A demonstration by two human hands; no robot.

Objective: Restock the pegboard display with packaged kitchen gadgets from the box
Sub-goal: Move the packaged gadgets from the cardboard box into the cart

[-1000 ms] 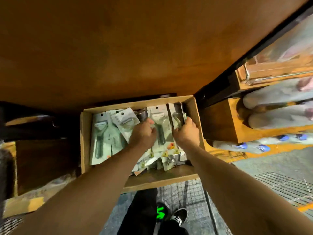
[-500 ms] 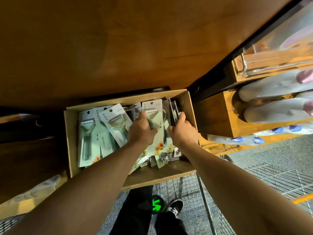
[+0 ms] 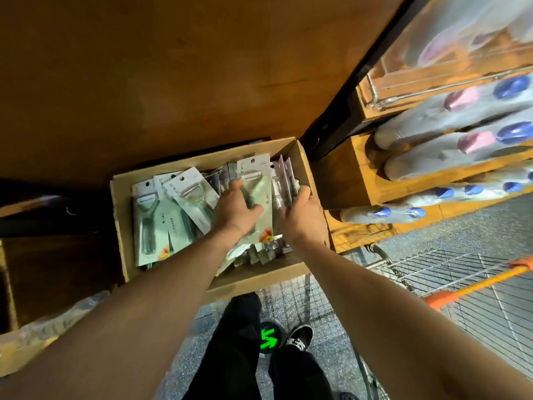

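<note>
Box [image 3: 121,226] of cardboard sits at centre of view, open top, tucked under a brown wooden overhang [image 3: 173,67] that fills 10 to 12 o'clock.

- Stock: carded peelers. Loose packs [image 3: 150,217] lie flat and overlapped toward 9 o'clock of the box. A tight row of upright packs [image 3: 284,176] stands on edge against the 3 o'clock wall.
- Left hand [image 3: 235,210]: laid palm-down on one pale green peeler card [image 3: 256,180], fingers spread and fairly straight, thumb across its face. Reads as pressing it flat, likely to keep the pile from sliding while the other hand works. No clear pinch seen.
- Right hand [image 3: 301,216]: fingers hooked over the edges of the upright packs, curled around them. Likely gathering several at once, since on-edge cards come out as a bundle.
- Pegboard not in view. Nothing hung from what shows here, so I judge this the picking stage.
- Surroundings: shelf of wrapped goods [image 3: 450,140] with blue and pink ends at 2 to 3 o'clock; wire cart [image 3: 476,284] with orange handle at 4 o'clock; person's shoe [image 3: 300,337] at 6 o'clock.
- Risk: slick cards may fan out of the bundle on the lift.
</note>
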